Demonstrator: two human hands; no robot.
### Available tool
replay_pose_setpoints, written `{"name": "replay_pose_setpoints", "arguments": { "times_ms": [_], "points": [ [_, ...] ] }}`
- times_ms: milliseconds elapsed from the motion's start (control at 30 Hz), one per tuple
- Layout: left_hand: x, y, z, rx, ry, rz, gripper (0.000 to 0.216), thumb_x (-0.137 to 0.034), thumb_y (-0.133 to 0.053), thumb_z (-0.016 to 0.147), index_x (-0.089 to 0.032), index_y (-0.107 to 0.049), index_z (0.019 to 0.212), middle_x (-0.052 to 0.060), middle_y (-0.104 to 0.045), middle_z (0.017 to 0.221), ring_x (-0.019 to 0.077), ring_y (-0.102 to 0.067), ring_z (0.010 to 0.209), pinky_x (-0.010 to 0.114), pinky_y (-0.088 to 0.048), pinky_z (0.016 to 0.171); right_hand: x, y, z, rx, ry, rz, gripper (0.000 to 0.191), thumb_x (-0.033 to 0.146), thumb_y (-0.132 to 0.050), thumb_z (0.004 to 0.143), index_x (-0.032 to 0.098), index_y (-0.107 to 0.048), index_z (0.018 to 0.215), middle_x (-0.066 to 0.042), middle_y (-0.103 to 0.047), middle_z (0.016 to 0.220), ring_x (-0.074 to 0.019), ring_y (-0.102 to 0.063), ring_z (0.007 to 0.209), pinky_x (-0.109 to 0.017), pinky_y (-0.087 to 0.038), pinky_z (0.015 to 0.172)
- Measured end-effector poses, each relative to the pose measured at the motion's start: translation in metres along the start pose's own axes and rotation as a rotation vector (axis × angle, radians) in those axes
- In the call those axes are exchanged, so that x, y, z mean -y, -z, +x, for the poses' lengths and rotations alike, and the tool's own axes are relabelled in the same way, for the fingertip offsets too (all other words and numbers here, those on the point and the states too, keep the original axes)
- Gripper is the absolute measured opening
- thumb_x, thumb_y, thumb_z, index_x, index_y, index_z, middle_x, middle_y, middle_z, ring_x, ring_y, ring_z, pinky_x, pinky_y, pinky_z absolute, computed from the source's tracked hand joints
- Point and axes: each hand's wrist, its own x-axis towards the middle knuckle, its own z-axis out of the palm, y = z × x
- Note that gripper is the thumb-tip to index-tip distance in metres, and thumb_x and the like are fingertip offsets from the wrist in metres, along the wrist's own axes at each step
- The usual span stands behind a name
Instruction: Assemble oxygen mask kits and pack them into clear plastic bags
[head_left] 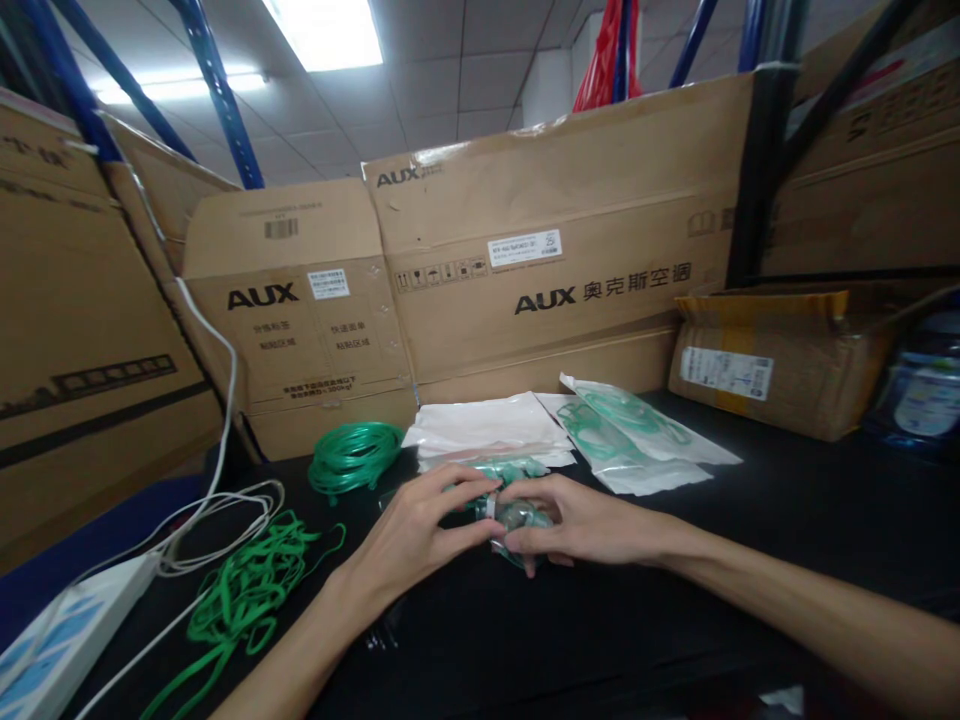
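Observation:
Both hands meet over the middle of the black table. My right hand [559,520] is curled around a clear, greenish oxygen mask [525,515], partly hidden by the fingers. From the other side, my left hand [431,515] closes thumb and fingertips on the mask's left end, by a small white part [491,505]. Just behind the hands lie more clear green plastic pieces [510,467], partly covered. A stack of white packages [487,425] sits beyond them.
Left of the hands are coiled green tubing [354,455], a tangle of green elastic cord [251,585] and a white power strip [75,620] with cable. Packed tubing bags [637,430] lie back right, near a cardboard box [772,360] and a blue bottle [922,385]. Tall cardboard [555,250] walls the back.

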Motion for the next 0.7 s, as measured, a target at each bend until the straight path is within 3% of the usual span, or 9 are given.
{"name": "replay_pose_setpoints", "arguments": {
  "times_ms": [100, 333, 700],
  "points": [
    [0.0008, -0.0006, -0.0001, 0.001, -0.005, -0.02, 0.041, -0.039, -0.07, 0.097, -0.022, -0.066, 0.134, 0.011, -0.072, 0.124, 0.0255, -0.069, 0.115, 0.04, -0.059, 0.096, 0.001, 0.0005, 0.0005, 0.006, 0.006, -0.024, 0.027, 0.039, -0.073, 0.091, 0.015, -0.071, 0.102, 0.0, -0.067, 0.083, -0.0096, -0.062, 0.061, -0.019, -0.04, 0.05],
    [-0.0024, 0.0, 0.0018, 0.019, -0.014, -0.096, 0.025, -0.028, -0.071, 0.096, -0.02, -0.072, 0.119, 0.007, -0.08, 0.109, 0.0235, -0.074, 0.099, 0.037, -0.058, 0.091, 0.0035, 0.0013, 0.0012, -0.036, -0.015, -0.052, 0.029, 0.04, -0.067, 0.095, 0.014, -0.072, 0.107, 0.0, -0.067, 0.076, -0.0094, -0.06, 0.055, -0.018, -0.037, 0.046],
    [0.0017, -0.0018, -0.0001, 0.031, -0.051, -0.116, 0.027, -0.025, -0.07, 0.097, -0.02, -0.07, 0.123, 0.008, -0.078, 0.119, 0.0227, -0.073, 0.111, 0.038, -0.057, 0.099, 0.0038, 0.0012, 0.001, -0.029, -0.104, -0.073, 0.03, 0.042, -0.065, 0.093, 0.014, -0.071, 0.103, -0.005, -0.072, 0.091, -0.0088, -0.063, 0.056, -0.016, -0.038, 0.043]
  ]
}}
